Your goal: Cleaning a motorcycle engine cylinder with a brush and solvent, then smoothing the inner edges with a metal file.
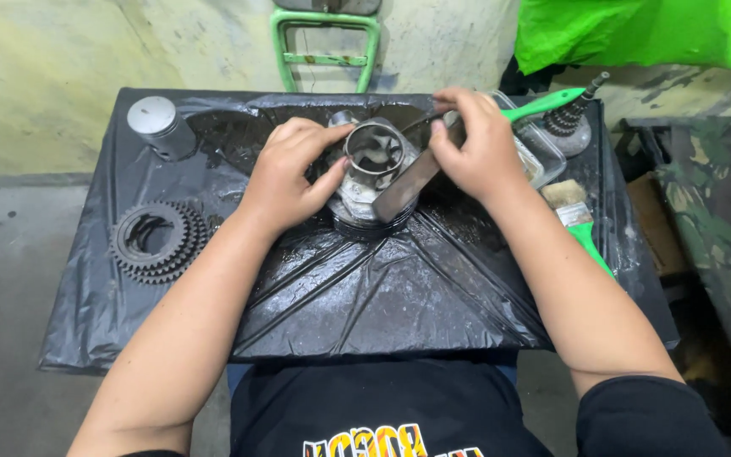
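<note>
Hands: left hand (291, 173) gripping one metal cylinder sleeve (373, 173); right hand (475, 148) clasping one green-handled brush (433, 165).
Gears: one stack (159, 241).
Surface: black plastic sheet (382, 296), concrete wall (86, 51).

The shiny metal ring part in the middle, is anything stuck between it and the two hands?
Nothing visible is. The left hand grips the side of the metal cylinder part directly. The right hand presses a flat metal tool against its other side, so only that tool lies between them.
</note>
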